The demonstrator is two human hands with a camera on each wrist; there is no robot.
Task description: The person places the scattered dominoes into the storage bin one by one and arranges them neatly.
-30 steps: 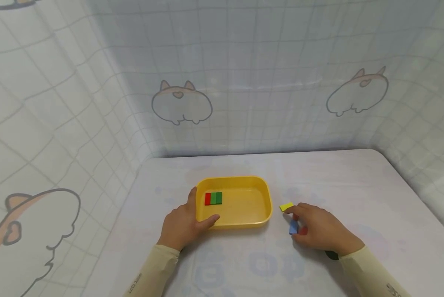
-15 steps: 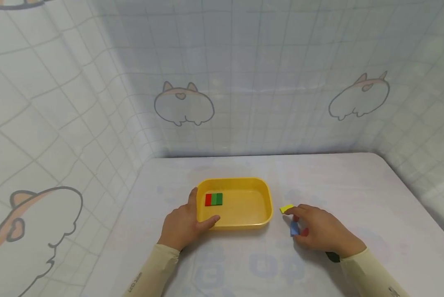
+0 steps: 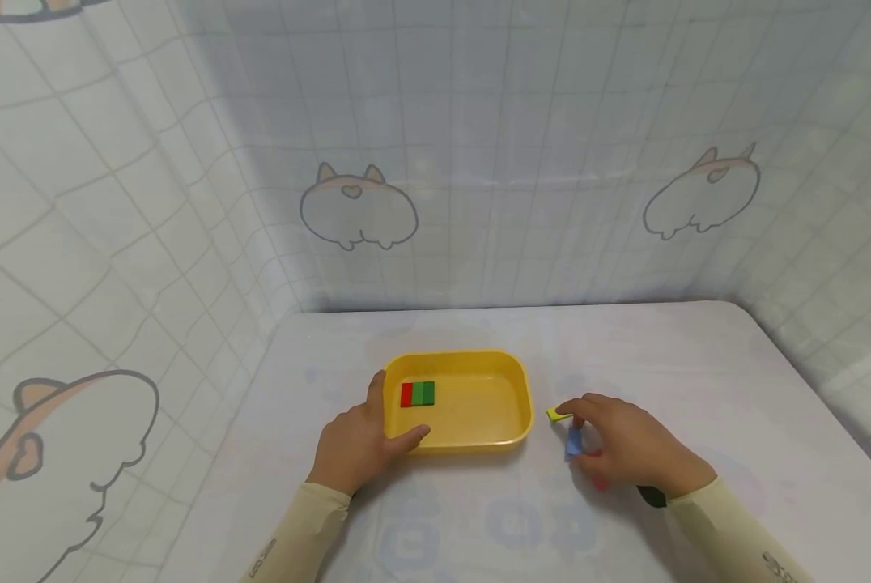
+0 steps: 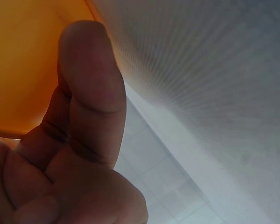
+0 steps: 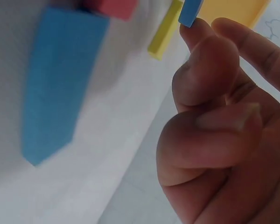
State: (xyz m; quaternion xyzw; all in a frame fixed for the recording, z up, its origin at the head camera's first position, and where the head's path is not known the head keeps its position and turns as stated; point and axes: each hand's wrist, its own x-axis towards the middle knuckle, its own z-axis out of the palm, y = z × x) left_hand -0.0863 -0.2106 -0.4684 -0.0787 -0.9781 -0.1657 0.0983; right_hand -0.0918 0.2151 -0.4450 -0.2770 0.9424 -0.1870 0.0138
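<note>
Your left hand (image 3: 359,444) held the yellow tray (image 3: 472,417) at its front left corner, index finger along the left edge and thumb over the front edge. Inside, near the tray's left edge, a red block (image 3: 406,395), a light green block (image 3: 417,393) and a dark green block (image 3: 429,393) lay side by side, touching. Out past the right edge, your right hand (image 3: 632,444) pinched a blue block (image 3: 574,444) between curled finger and thumb. Its index fingertip was at a yellow block (image 3: 554,414) near the tray's right edge. In the right wrist view, a second blue block (image 5: 60,84) lay on the counter (image 3: 319,348), with another red block (image 5: 115,6), partly cut off, by its end. A checked cloth (image 3: 530,210) rose behind the counter's back edge.
</note>
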